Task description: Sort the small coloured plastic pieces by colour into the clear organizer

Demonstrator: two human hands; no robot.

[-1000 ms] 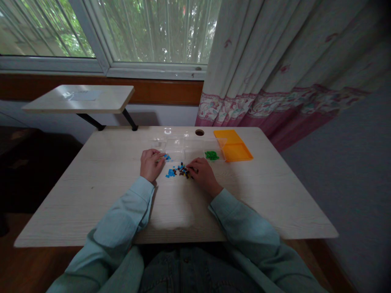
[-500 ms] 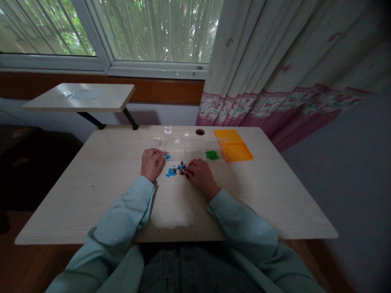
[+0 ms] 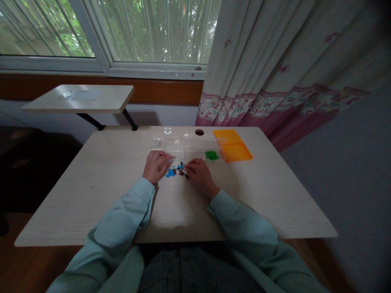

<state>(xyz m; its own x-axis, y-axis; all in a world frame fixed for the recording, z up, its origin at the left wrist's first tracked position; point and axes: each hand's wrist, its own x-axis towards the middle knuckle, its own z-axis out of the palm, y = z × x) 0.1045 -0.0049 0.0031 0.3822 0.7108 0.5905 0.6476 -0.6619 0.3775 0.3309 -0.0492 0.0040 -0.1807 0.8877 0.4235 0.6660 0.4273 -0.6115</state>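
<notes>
My left hand [image 3: 156,167] reaches over the front edge of a clear divided box [image 3: 194,142], index finger stretched to the right and thumb a little apart from it. No piece shows in it. Just right of that hand lies a loose heap of tiny pieces: blue pieces [image 3: 171,173] on the left and dark brown pieces [image 3: 181,172] on the right. My right hand [image 3: 200,174] rests at the heap's right side with thumb and fingertips pinched together; whatever they hold is too small to make out. Green pieces [image 3: 211,155] fill part of the box's front right compartment.
A shallow orange tray [image 3: 235,151] sits at the box's right end. Behind the box is a round hole [image 3: 199,132] in the pale wooden table [image 3: 100,195]. A small raised shelf [image 3: 100,105] stands at the back left; a curtain [image 3: 232,81] hangs at the back right.
My left hand has shifted slightly to the right, and the blue pieces seen beside its fingertips in the box are now covered. My right hand has stayed almost still at the heap.
</notes>
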